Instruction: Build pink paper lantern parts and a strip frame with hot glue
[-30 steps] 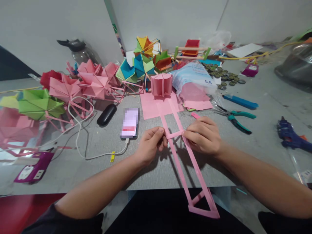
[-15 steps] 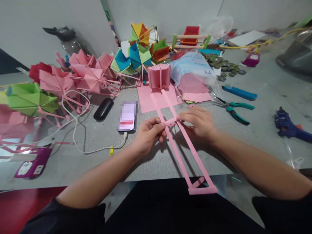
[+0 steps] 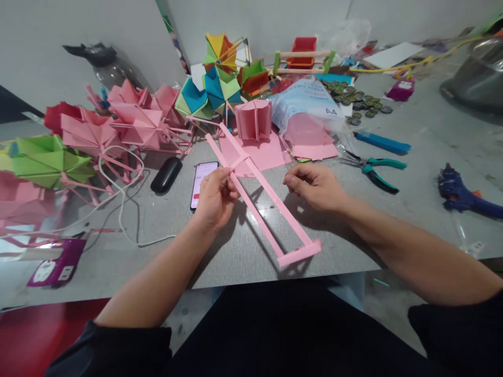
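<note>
- So the pink paper frame [image 3: 274,198] is now being held by the left hand [image 3: 215,198] alone; half a second ago its crossbar [image 3: 239,161] was being handled by both.
- The whole frame is being shifted left too: its near end, hanging past the table edge before, is now being kept over the tabletop, ahead of the body and between the two hands.
- The phone [image 3: 201,175], fully visible earlier, is now being partly blocked by the left hand.
- Containers: beyond the right hand [image 3: 317,186], pink sheets [image 3: 310,144] are being held in a printed plastic bag [image 3: 304,102], with their edges being left sticking out toward that hand.
- Farther back, past the bag, a red bin [image 3: 304,48] is being seen; its contents can't be made out.
- Left hand pose: the frame is being pinched between thumb and fingers where the crossbar is being met by the left strip.
- Right hand pose: it's being held clear of the frame, just off to its right, fingers curled and thumb tip being brought against the index finger. Whether anything tiny is being pinched there can't be told.
</note>
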Demonstrator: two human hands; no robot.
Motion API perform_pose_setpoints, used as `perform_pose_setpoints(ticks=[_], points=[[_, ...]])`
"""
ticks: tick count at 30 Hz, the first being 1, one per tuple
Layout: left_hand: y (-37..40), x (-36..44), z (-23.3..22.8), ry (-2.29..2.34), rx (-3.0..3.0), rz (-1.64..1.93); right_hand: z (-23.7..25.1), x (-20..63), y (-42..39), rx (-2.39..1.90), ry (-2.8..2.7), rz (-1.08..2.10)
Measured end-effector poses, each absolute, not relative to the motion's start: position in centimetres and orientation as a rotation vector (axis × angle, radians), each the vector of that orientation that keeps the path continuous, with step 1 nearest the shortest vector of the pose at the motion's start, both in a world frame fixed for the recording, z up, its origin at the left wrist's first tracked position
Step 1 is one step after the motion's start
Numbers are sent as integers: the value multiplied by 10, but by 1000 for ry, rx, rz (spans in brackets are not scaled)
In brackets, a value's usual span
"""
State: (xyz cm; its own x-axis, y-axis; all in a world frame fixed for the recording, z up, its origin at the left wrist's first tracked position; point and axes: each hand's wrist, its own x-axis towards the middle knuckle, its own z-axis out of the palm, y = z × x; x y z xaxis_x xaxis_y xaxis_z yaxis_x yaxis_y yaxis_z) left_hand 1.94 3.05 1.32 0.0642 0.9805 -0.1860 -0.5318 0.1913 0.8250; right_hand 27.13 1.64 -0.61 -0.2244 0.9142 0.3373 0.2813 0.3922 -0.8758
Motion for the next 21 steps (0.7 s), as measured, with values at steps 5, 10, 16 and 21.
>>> perform_pose_setpoints(ticks=[5, 10, 16, 21], points=[[38, 15, 13, 894, 635, 1492, 0, 276, 23, -1080, -1407, 614], [38, 16, 13, 907, 646, 1686, 6, 278, 24, -967, -1207, 431], [36, 14, 10, 862, 710, 1744, -4, 262, 9, -1055, -1245, 560], [38, 13, 4, 849, 795, 1791, -10, 255, 6, -1064, -1188, 623]])
